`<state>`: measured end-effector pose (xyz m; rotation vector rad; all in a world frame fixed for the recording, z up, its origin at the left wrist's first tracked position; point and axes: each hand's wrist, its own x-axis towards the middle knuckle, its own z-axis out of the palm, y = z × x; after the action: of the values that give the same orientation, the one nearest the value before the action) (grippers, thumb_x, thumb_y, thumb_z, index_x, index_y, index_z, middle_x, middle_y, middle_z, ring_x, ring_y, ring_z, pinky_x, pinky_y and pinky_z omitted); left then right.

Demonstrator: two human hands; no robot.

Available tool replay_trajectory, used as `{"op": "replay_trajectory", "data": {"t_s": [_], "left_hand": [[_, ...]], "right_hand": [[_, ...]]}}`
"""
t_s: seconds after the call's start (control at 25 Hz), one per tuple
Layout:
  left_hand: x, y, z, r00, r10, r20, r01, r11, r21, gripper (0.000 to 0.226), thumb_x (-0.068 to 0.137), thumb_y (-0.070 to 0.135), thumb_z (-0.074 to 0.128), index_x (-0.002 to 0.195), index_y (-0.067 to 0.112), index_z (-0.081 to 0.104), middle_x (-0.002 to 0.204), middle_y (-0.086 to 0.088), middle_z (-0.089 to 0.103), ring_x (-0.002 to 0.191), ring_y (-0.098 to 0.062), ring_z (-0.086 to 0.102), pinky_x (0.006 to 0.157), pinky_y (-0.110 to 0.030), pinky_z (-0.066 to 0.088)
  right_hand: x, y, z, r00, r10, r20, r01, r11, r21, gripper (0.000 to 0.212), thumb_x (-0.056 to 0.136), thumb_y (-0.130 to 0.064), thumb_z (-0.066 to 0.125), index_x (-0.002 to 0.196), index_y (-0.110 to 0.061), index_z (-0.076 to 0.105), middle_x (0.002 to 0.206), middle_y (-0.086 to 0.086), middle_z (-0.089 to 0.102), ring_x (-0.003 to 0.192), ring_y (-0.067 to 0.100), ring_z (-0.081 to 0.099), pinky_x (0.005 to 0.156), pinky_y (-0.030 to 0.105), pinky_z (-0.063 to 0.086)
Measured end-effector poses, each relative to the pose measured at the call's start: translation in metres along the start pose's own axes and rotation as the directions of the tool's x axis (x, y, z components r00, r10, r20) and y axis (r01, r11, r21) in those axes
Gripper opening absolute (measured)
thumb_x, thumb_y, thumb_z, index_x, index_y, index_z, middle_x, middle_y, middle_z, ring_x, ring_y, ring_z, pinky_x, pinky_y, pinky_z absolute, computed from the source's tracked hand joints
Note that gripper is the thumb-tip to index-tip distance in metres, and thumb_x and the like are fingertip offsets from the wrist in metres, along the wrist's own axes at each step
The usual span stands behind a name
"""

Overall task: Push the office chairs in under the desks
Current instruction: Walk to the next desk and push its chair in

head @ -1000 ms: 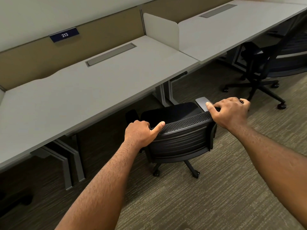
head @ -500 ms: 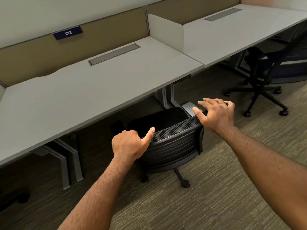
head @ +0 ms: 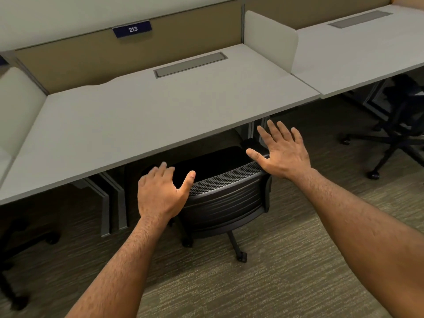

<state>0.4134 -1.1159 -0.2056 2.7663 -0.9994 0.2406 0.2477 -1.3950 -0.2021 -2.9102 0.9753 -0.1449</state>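
A black mesh-backed office chair [head: 226, 198] stands with its seat under the front edge of the grey desk [head: 146, 120] marked 213; only its backrest and two castor legs show. My left hand [head: 160, 193] hovers at the left end of the backrest top, fingers loosely spread, holding nothing. My right hand [head: 282, 150] is raised over the right end of the backrest with all fingers splayed, its palm near the top rim. A second black chair [head: 399, 125] stands partly out from the neighbouring desk [head: 358, 53] at the right.
A white divider panel [head: 270, 40] separates the two desks. Grey desk legs [head: 112, 207] stand left of the chair. Another chair's black base [head: 13, 253] shows at the far left. Carpeted floor [head: 263, 283] lies in front.
The chair has rolled forward under the desk. Both hands have let go of the backrest top and opened, the right one lifting off with fingers spread.
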Motion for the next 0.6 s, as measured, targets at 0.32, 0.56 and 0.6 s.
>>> {"op": "replay_trajectory", "data": {"t_s": [0.32, 0.56, 0.6], "left_hand": [[0.048, -0.07, 0.0, 0.992, 0.01, -0.126, -0.013, 1.0, -0.023, 0.089, 0.089, 0.079, 0.013, 0.16, 0.024, 0.01, 0.167, 0.002, -0.013, 0.153, -0.016, -0.013, 0.124, -0.042, -0.006], [0.098, -0.123, 0.005, 0.995, 0.004, -0.103, -0.002, 1.0, 0.024, 0.089, 0.087, 0.081, 0.011, 0.159, 0.03, 0.0, 0.165, 0.005, -0.022, 0.151, -0.016, -0.021, 0.124, -0.046, -0.002], [0.104, -0.13, 0.006, 0.995, 0.009, -0.102, -0.006, 1.0, 0.028, 0.089, 0.087, 0.081, 0.01, 0.159, 0.03, -0.001, 0.165, 0.005, -0.023, 0.151, -0.015, -0.022, 0.124, -0.046, -0.003]], "right_hand": [[0.053, -0.063, 0.006, 0.988, -0.156, -0.009, 0.155, 0.985, -0.071, 0.088, 0.081, -0.084, -0.009, 0.152, -0.035, -0.021, 0.159, -0.004, -0.033, 0.144, 0.017, -0.033, 0.117, 0.048, -0.02], [0.101, -0.113, 0.012, 0.985, -0.169, 0.035, 0.171, 0.983, -0.064, 0.087, 0.081, -0.084, -0.009, 0.153, -0.035, -0.019, 0.16, -0.005, -0.03, 0.145, 0.017, -0.032, 0.117, 0.049, -0.02], [0.109, -0.12, 0.014, 0.984, -0.172, 0.042, 0.175, 0.983, -0.064, 0.087, 0.081, -0.084, -0.009, 0.153, -0.036, -0.018, 0.159, -0.006, -0.03, 0.145, 0.017, -0.031, 0.117, 0.048, -0.02]]}}
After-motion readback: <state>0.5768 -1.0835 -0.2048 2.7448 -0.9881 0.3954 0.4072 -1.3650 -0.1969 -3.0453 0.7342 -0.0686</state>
